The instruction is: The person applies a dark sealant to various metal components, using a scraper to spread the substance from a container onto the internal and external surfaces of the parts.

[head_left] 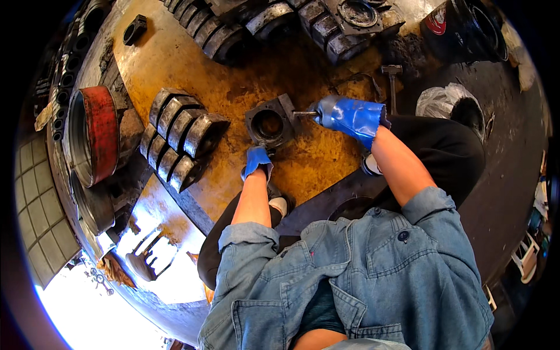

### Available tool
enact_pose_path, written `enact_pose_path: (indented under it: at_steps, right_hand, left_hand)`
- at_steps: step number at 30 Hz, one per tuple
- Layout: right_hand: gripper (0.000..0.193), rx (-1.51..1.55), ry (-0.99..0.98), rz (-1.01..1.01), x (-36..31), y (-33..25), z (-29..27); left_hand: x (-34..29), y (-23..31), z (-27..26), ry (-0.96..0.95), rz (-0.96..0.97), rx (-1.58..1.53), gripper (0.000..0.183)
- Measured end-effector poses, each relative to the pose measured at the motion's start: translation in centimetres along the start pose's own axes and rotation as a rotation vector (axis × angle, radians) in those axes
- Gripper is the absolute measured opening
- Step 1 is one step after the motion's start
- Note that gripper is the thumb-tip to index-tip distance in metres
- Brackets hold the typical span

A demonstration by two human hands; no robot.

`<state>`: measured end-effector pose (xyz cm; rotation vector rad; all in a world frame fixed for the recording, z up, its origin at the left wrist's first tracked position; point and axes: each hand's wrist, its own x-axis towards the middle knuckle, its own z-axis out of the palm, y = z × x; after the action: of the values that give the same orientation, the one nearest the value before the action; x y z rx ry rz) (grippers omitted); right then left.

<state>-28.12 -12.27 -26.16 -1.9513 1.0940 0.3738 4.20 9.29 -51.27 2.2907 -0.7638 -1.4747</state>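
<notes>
A dark square metal block [255,125] with a large round hole rests on the stained yellow-brown work surface in front of me. My left hand [257,160], in a blue glove, grips the block's near edge; its fingertips are partly hidden in shadow. My right hand [350,116], also gloved in blue, is closed around a thin metal rod [304,114]. That rod points left, its tip at the block's right side. Most of the rod lies inside my fist, so its kind is unclear.
Curved metal segments [185,122] stand in rows to the left, with more rows [204,29] at the far side. A hammer [392,84] lies beyond my right hand, near a clear plastic bag [437,100] and a black bucket [461,32]. A red-banded ring [100,134] stands far left.
</notes>
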Motion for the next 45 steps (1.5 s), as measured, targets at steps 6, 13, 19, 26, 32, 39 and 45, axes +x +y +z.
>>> enact_pose_path:
  at_steps: [6, 13, 19, 26, 32, 39, 45]
  right_hand:
    - [0.022, 0.485, 0.055, 0.217, -1.8, -0.5, 3.3]
    - [0.024, 0.249, 0.029, 0.283, -4.1, -3.2, 0.0]
    - [0.021, -0.103, 0.021, -0.014, -3.4, -3.5, -1.2]
    - [0.019, -0.070, 0.050, -0.205, -3.3, -5.9, -3.9]
    - [0.014, 0.712, 0.120, -0.096, -0.6, -3.9, 4.1]
    - [0.024, 0.988, 0.177, 0.088, -0.1, -4.7, -3.5]
    - [0.019, 0.552, 0.116, 0.073, 1.1, -2.0, 0.7]
  left_hand:
    - [-0.8, 0.6, -0.2, -0.015, -0.022, -0.109, 0.029]
    - [-6.1, 8.0, 0.4, 0.017, -0.236, -0.561, 0.029]
    - [-4.5, 5.1, -0.1, 0.058, 0.057, 0.048, 0.040]
    - [-1.1, -0.5, -1.2, 0.104, -0.039, -0.293, 0.043]
    - [-4.9, 5.1, 0.9, -0.031, 0.105, -0.248, 0.028]
    - [-1.2, -0.1, -1.0, 0.055, 0.004, -0.125, 0.035]
    - [-4.0, 2.4, -2.2, 0.129, 0.148, 0.332, 0.038]
